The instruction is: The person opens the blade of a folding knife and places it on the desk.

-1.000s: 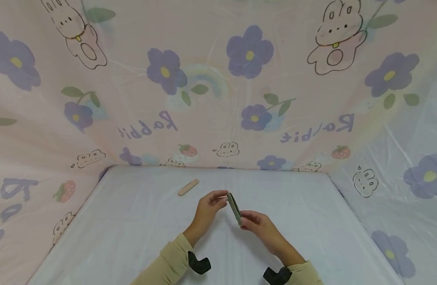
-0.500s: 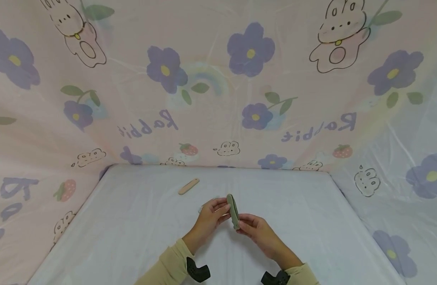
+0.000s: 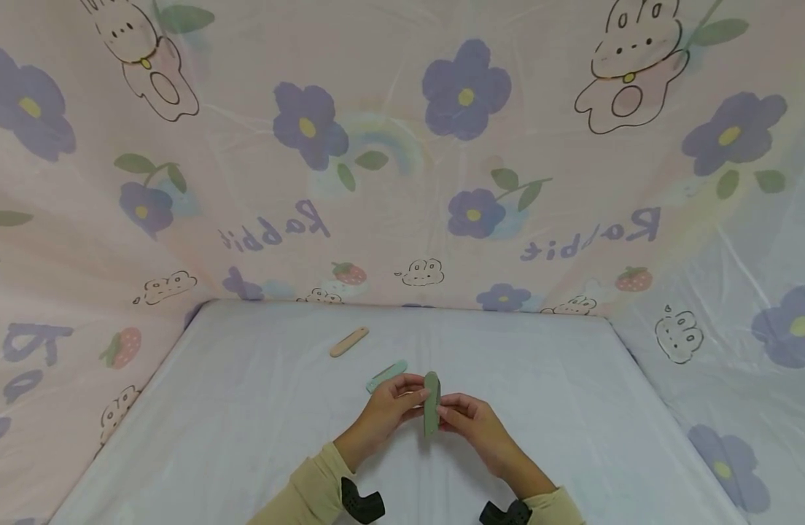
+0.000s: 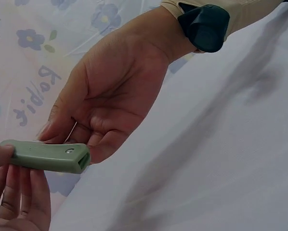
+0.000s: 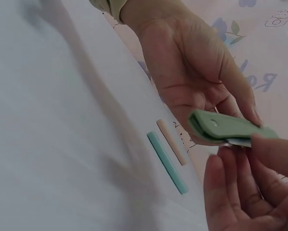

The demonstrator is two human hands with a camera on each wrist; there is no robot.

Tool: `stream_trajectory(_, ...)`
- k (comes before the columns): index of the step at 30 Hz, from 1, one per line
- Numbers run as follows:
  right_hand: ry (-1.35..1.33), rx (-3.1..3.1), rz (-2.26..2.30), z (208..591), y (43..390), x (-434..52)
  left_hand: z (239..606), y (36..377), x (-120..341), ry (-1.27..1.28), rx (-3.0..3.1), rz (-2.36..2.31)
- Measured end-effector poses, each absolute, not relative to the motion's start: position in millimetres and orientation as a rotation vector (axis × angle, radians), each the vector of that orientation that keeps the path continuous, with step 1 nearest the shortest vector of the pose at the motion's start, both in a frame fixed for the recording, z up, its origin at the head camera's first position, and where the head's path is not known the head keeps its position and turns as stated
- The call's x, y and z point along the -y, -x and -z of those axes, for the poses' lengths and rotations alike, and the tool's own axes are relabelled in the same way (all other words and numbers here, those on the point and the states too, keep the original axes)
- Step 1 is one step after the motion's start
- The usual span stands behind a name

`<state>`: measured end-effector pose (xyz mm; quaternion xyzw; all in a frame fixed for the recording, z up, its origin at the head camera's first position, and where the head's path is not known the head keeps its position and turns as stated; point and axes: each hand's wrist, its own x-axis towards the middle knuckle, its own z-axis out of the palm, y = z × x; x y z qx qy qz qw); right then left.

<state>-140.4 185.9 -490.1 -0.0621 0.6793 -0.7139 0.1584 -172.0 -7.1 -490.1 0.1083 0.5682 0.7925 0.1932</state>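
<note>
The green case (image 3: 432,405) is held above the desk (image 3: 245,423), near its middle, pinched between both hands. The left hand (image 3: 391,408) grips one side; the right hand (image 3: 471,423) clamps the other side with its fingertips. A teal stick (image 3: 386,375) and a tan stick (image 3: 348,342) lie on the desk beyond. Risk: both grips are fingertip-only, so a twist or pull could likely slip the case loose and drop it onto the desk.
</note>
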Motion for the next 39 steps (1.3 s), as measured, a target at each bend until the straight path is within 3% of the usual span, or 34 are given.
stream_trajectory(39, 0.039, -1.899, 2.091, 486.4, 137.1, -182.3, 498.6, 165.0, 7.9, -0.326, -1.589, -2.087)
